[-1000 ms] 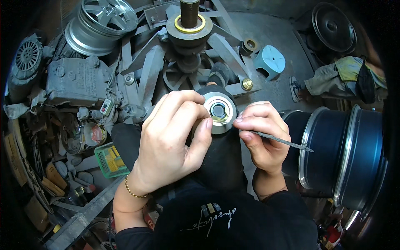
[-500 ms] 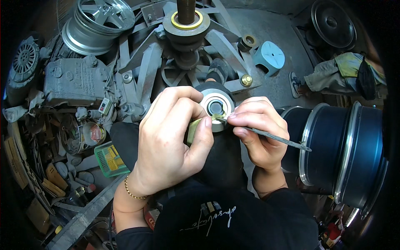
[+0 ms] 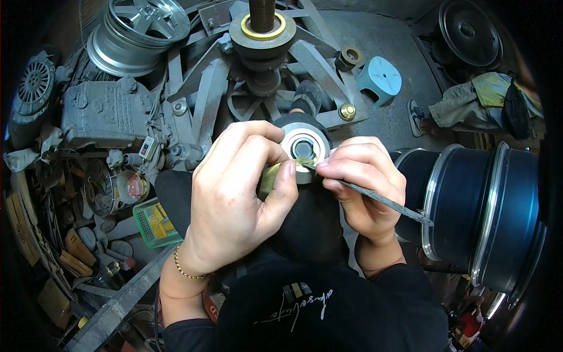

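Observation:
My left hand [image 3: 234, 182] pinches a yellow-green strip [image 3: 268, 180], whose material I cannot make out, between thumb and fingers. My right hand [image 3: 366, 185] grips a thin, flat, dark grey stick-like tool [image 3: 390, 203] as one holds a pen. Its near tip meets the folded end of the strip, while its long tail slants out toward the lower right. Just beyond the fingertips is a round metal part [image 3: 319, 141] with a pale ring and a dark glossy centre. The hands partly cover its lower edge.
A steel frame with an upright threaded shaft [image 3: 262, 14] stands ahead. Dark blue wheel rims [image 3: 457, 199] lie at right, a silver wheel [image 3: 126, 50] at upper left. A blue stool [image 3: 384, 79] and another person's leg [image 3: 463, 105] are at far right. A green basket [image 3: 155, 226] sits at left.
The tool's tail has swung down a little, so it slants more steeply. Its tip and both hands stay at nearly the same place by the round part.

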{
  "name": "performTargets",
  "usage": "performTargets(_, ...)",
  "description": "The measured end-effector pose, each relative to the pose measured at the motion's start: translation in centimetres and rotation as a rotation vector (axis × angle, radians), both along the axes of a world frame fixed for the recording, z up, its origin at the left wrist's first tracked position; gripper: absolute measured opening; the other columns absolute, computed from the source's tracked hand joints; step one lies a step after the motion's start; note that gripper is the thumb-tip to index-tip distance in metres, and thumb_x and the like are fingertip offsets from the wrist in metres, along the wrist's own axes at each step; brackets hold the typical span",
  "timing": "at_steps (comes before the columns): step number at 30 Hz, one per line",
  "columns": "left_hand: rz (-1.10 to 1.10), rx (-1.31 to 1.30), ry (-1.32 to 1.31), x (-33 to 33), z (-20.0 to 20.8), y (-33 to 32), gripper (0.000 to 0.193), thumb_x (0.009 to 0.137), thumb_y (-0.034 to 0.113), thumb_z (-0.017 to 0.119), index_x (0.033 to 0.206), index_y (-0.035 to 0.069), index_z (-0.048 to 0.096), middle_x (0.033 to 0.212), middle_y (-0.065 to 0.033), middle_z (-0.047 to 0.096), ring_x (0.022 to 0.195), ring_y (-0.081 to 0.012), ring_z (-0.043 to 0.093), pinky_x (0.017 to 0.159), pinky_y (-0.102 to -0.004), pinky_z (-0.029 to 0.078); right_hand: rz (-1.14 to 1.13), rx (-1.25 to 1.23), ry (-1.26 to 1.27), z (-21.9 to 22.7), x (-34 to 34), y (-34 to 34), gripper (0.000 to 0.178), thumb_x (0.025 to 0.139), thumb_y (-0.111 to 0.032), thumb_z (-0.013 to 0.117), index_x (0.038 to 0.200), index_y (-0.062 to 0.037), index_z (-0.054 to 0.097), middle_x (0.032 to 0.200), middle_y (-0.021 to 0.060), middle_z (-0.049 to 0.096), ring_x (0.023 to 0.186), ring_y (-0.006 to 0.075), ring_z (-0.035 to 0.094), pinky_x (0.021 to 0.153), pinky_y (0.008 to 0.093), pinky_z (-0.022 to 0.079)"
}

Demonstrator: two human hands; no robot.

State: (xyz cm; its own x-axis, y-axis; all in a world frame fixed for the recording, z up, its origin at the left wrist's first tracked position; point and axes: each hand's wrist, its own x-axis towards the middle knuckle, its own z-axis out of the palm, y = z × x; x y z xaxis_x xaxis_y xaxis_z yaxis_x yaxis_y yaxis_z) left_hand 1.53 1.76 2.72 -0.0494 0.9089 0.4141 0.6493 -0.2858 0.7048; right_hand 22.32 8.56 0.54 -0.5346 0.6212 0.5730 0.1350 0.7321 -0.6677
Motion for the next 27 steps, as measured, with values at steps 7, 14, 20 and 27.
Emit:
performTargets(7,-0.001,0.012,0.017,-0.17,0.26,0.21,0.010,0.085,0.002,0.077,0.087,-0.002,0.067,0.103,-0.0155,0.073,0.079,-0.0238,0.068,0.072,-0.0318,0.053,-0.020,0.016,-0.010,0.06,-0.04,-0.16,0.027,0.079,-0.007,0.087,0.106,-0.0062,0.081,0.099,0.0092,0.073,0.093,0.0289,0.070,0.083,0.0387,0.057)
performTargets(14,-0.004,0.011,0.036,-0.27,0.28,0.31,0.012,0.085,0.003,0.078,0.087,-0.001,0.067,0.101,-0.0143,0.074,0.078,-0.0241,0.068,0.070,-0.0326,0.054,-0.057,0.050,-0.026,0.11,-0.40,-0.57,0.027,0.079,-0.007,0.088,0.105,-0.0060,0.081,0.099,0.0088,0.073,0.091,0.0286,0.070,0.082,0.0383,0.057)
performTargets(20,-0.012,-0.008,0.026,-0.31,0.56,0.33,0.012,0.084,0.002,0.077,0.086,-0.001,0.066,0.100,-0.0142,0.073,0.078,-0.0250,0.069,0.070,-0.0329,0.054,-0.034,0.023,-0.003,0.21,-0.19,-0.40,0.027,0.079,-0.006,0.087,0.106,-0.0055,0.081,0.097,0.0092,0.073,0.091,0.0287,0.071,0.081,0.0384,0.058)
performTargets(27,-0.018,-0.005,0.019,-0.22,0.57,0.34,0.011,0.084,0.001,0.074,0.084,-0.002,0.064,0.102,-0.0161,0.071,0.084,-0.0289,0.069,0.074,-0.0344,0.054,-0.022,0.011,0.002,0.31,-0.30,-0.49,0.028,0.079,-0.005,0.087,0.106,-0.0054,0.081,0.098,0.0091,0.073,0.091,0.0287,0.071,0.081,0.0385,0.058)
